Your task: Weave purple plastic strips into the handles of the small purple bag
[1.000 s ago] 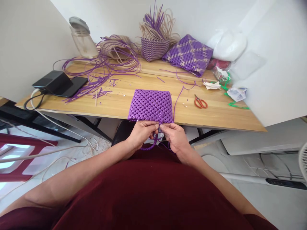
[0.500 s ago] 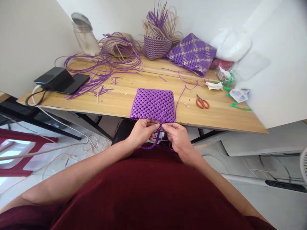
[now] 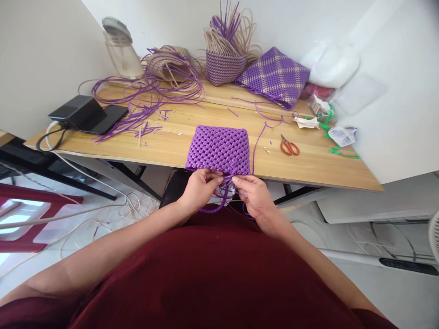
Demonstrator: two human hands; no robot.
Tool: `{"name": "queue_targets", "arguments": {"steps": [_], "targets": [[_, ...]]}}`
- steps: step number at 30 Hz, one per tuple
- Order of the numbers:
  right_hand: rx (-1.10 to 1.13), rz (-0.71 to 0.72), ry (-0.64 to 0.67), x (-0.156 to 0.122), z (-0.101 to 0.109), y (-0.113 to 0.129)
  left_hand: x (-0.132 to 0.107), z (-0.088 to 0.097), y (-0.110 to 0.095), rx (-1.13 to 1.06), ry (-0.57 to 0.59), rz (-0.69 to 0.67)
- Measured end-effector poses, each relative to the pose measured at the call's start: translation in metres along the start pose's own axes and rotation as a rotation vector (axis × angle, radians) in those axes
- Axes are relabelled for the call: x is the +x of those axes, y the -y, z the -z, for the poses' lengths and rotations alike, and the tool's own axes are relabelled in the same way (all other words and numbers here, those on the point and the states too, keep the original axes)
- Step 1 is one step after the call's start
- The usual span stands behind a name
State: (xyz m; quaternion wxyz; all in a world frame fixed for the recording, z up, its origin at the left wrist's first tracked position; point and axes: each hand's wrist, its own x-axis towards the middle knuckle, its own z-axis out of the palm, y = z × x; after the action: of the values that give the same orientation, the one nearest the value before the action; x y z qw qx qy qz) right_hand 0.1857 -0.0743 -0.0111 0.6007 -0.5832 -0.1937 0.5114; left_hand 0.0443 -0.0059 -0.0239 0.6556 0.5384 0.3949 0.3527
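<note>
A purple woven bag [image 3: 219, 147] lies at the table's front edge, its near rim toward me. At that rim my left hand [image 3: 200, 189] is closed, thumb and fingers pinching purple strips beside the bag. My right hand [image 3: 254, 194] is closed too, its thumb and forefinger gripping the purple strips [image 3: 227, 181] that cross the gap between both hands. Below them hangs a braided purple handle [image 3: 213, 210]. The fingertips under the rim are partly hidden.
Red-handled scissors [image 3: 290, 146] lie to the right. Loose purple strips [image 3: 137, 119] and a black device [image 3: 82, 114] are at left. Behind stand a half-woven basket [image 3: 225, 67], a checked purple bag [image 3: 274, 78] and a jar [image 3: 122, 52]. Crumpled paper [image 3: 307, 122] lies at right.
My left hand has shifted slightly left, away from the right hand. The strips between the hands are more spread out. The bag has hardly moved.
</note>
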Motion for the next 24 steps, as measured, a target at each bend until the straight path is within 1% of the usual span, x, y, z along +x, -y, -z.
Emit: {"name": "queue_targets", "arguments": {"steps": [2,4,6,9,12,14,16,18,22,24], "targets": [[-0.001,-0.004,0.008,0.001,0.001,0.000,-0.001,0.001,0.003,-0.008,-0.012,-0.048],[0.006,-0.007,0.014,0.001,0.001,0.001,-0.002,0.003,0.004,0.038,0.013,-0.088],[0.017,-0.003,0.016,0.002,0.001,0.003,-0.002,0.005,0.001,0.131,0.043,-0.128],[0.025,0.007,0.011,0.002,0.000,0.006,-0.004,0.008,-0.004,0.309,0.072,-0.246],[0.011,0.015,-0.003,0.002,-0.001,0.007,-0.008,0.010,-0.008,0.451,0.047,-0.338],[-0.002,0.032,-0.015,0.003,-0.003,0.006,-0.012,0.010,-0.011,0.494,0.013,-0.375],[-0.014,0.052,-0.015,0.004,-0.004,0.004,-0.017,0.010,-0.015,0.541,0.013,-0.437],[-0.027,0.053,0.002,0.005,-0.005,0.002,-0.022,0.011,-0.021,0.649,0.068,-0.541],[0.016,0.014,0.025,0.007,-0.011,-0.001,-0.030,0.007,-0.032,1.081,0.216,-0.831],[0.049,-0.010,0.023,0.008,-0.016,0.000,-0.032,0.003,-0.034,1.255,0.307,-0.927]]}}
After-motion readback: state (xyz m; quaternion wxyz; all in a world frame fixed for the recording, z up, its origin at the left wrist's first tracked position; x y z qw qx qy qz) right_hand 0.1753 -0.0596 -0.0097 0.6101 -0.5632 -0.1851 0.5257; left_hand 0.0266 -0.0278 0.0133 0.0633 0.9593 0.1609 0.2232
